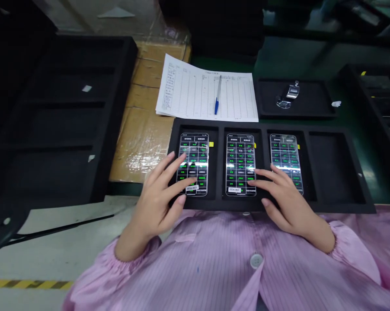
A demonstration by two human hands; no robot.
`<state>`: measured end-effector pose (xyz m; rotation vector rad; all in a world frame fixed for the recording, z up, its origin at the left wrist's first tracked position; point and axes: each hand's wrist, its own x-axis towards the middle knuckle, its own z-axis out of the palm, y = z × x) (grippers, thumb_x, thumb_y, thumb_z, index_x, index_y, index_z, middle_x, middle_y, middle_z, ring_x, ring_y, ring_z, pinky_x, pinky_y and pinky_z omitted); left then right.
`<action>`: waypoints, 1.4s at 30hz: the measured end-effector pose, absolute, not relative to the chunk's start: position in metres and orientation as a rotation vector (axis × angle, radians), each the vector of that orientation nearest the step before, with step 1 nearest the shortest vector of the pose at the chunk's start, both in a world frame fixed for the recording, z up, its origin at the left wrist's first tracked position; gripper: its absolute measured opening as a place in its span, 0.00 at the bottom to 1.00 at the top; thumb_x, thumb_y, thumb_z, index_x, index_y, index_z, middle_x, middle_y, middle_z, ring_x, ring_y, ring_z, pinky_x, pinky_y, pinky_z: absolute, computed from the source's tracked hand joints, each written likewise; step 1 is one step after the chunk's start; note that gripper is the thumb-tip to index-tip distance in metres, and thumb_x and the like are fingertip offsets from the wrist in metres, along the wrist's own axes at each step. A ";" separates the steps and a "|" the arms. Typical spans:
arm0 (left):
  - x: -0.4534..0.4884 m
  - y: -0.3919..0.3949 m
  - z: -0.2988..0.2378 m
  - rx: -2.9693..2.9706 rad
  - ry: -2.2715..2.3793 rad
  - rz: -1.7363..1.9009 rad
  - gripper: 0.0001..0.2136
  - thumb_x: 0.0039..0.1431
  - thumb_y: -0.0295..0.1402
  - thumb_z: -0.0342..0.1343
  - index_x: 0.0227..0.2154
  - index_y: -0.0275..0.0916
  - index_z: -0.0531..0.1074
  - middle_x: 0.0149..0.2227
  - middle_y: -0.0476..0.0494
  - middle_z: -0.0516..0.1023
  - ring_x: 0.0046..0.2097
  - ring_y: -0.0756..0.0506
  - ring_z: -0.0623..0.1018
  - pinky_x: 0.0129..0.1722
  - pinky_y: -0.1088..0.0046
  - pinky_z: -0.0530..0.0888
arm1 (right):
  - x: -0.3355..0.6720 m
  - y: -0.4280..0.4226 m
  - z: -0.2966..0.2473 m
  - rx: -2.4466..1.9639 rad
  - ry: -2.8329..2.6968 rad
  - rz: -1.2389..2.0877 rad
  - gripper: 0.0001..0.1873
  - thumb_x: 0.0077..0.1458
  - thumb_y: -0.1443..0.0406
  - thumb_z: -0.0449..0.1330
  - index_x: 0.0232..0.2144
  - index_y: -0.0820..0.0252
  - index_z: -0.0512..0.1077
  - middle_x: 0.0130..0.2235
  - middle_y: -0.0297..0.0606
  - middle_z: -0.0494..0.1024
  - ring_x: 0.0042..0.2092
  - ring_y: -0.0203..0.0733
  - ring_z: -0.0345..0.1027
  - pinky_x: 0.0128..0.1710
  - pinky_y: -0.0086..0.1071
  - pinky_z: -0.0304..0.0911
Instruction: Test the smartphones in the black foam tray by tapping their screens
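Observation:
Three lit smartphones lie face up in a black foam tray (221, 204), each in its own compartment. Their screens show grids of mostly green text. Over the left phone (195, 155) my left hand (161, 194) is spread, its index fingertip at the lower part of the screen. My right hand (284, 198) has its fingers apart, reaching from the right phone (286, 151) to the right edge of the middle phone (240, 160). It partly covers the right phone. Whether the fingertips touch the glass I cannot tell. Yellow tabs stick out beside the phones.
Behind the tray lie printed sheets (188, 95) with a blue-capped pen (217, 97) on them. A small black tray (318, 99) holds a metal tally counter (292, 91). Larger black trays (75, 116) stand at the left, beside a taped cardboard box (143, 116).

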<state>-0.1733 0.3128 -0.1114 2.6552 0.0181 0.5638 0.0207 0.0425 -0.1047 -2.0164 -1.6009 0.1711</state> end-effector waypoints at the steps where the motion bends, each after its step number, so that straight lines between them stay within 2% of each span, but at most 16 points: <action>1: -0.170 0.315 -0.114 2.676 0.032 0.513 0.17 0.65 0.31 0.48 0.52 0.45 0.75 0.72 0.43 0.57 0.72 0.31 0.57 0.67 0.41 0.60 | 0.021 0.046 -0.106 -2.031 -1.607 0.178 0.22 0.65 0.65 0.49 0.60 0.58 0.65 0.56 0.47 0.76 0.64 0.55 0.64 0.67 0.63 0.51; 5: -0.163 0.321 -0.116 2.757 0.307 0.405 0.22 0.66 0.32 0.46 0.61 0.41 0.68 0.74 0.36 0.49 0.74 0.28 0.48 0.67 0.36 0.57 | 0.024 0.049 -0.110 -2.176 -1.485 0.048 0.27 0.64 0.65 0.49 0.65 0.61 0.58 0.60 0.50 0.72 0.69 0.60 0.54 0.68 0.69 0.43; 8: -0.170 0.315 -0.112 2.734 0.315 0.524 0.25 0.66 0.30 0.46 0.66 0.43 0.61 0.74 0.37 0.47 0.74 0.30 0.47 0.67 0.37 0.56 | 0.022 0.038 -0.112 -2.171 -1.400 -0.009 0.30 0.64 0.65 0.50 0.67 0.61 0.56 0.62 0.51 0.69 0.70 0.61 0.51 0.69 0.68 0.41; 11: -0.180 0.303 -0.108 2.670 0.168 0.707 0.23 0.65 0.30 0.46 0.63 0.44 0.65 0.72 0.40 0.55 0.72 0.33 0.55 0.67 0.43 0.60 | 0.018 0.025 -0.113 -2.117 -1.438 -0.010 0.27 0.65 0.65 0.52 0.65 0.56 0.61 0.63 0.48 0.70 0.70 0.61 0.53 0.68 0.67 0.45; 15: -0.189 0.290 -0.113 2.622 0.068 0.863 0.20 0.64 0.30 0.46 0.56 0.43 0.73 0.69 0.41 0.64 0.68 0.33 0.65 0.63 0.47 0.67 | 0.013 0.018 -0.112 -2.089 -1.562 -0.058 0.19 0.63 0.67 0.53 0.55 0.54 0.71 0.66 0.46 0.66 0.70 0.63 0.51 0.66 0.68 0.47; 21: -0.192 0.279 -0.123 2.637 0.052 0.933 0.18 0.60 0.30 0.47 0.49 0.43 0.77 0.66 0.41 0.69 0.66 0.33 0.67 0.57 0.48 0.69 | 0.011 0.022 -0.112 -2.110 -1.694 0.014 0.19 0.63 0.65 0.53 0.54 0.55 0.73 0.74 0.43 0.48 0.73 0.65 0.40 0.67 0.71 0.41; 24: -0.191 0.277 -0.125 2.680 0.013 0.928 0.18 0.58 0.31 0.48 0.47 0.43 0.78 0.65 0.41 0.70 0.65 0.34 0.68 0.56 0.49 0.69 | 0.011 0.021 -0.112 -2.097 -1.678 0.015 0.19 0.63 0.64 0.53 0.55 0.54 0.73 0.75 0.40 0.45 0.73 0.67 0.38 0.67 0.72 0.39; 29: -0.187 0.277 -0.129 2.752 -0.003 0.822 0.19 0.60 0.34 0.49 0.50 0.43 0.78 0.68 0.41 0.65 0.68 0.32 0.65 0.58 0.48 0.67 | 0.018 0.004 -0.108 -2.082 -1.557 -0.147 0.21 0.62 0.65 0.53 0.56 0.53 0.72 0.74 0.38 0.48 0.72 0.68 0.43 0.67 0.72 0.39; 34: -0.186 0.284 -0.124 2.703 0.012 0.884 0.24 0.61 0.35 0.50 0.60 0.49 0.71 0.72 0.50 0.55 0.70 0.30 0.60 0.64 0.44 0.62 | 0.029 -0.031 -0.107 -2.146 -1.270 -0.458 0.15 0.60 0.67 0.55 0.46 0.52 0.77 0.66 0.38 0.67 0.67 0.64 0.58 0.66 0.69 0.49; 36: -0.182 0.288 -0.122 2.683 -0.014 0.987 0.26 0.60 0.34 0.50 0.62 0.49 0.69 0.72 0.52 0.57 0.70 0.31 0.60 0.66 0.46 0.60 | 0.033 -0.044 -0.112 -2.180 -1.237 -0.514 0.12 0.59 0.66 0.55 0.41 0.53 0.78 0.62 0.38 0.72 0.65 0.63 0.62 0.65 0.68 0.53; 38: -0.177 0.291 -0.120 2.654 -0.027 1.097 0.26 0.60 0.34 0.49 0.62 0.50 0.69 0.70 0.53 0.60 0.69 0.32 0.62 0.67 0.48 0.60 | 0.034 -0.052 -0.119 -2.198 -1.227 -0.510 0.12 0.60 0.66 0.55 0.39 0.53 0.79 0.61 0.38 0.73 0.64 0.62 0.63 0.64 0.67 0.54; 42: -0.166 0.295 -0.120 2.658 0.006 1.170 0.26 0.61 0.36 0.47 0.62 0.53 0.69 0.69 0.55 0.64 0.68 0.32 0.65 0.66 0.45 0.62 | 0.033 -0.054 -0.127 -2.225 -1.227 -0.444 0.15 0.61 0.65 0.54 0.43 0.52 0.79 0.65 0.39 0.69 0.66 0.61 0.60 0.65 0.67 0.54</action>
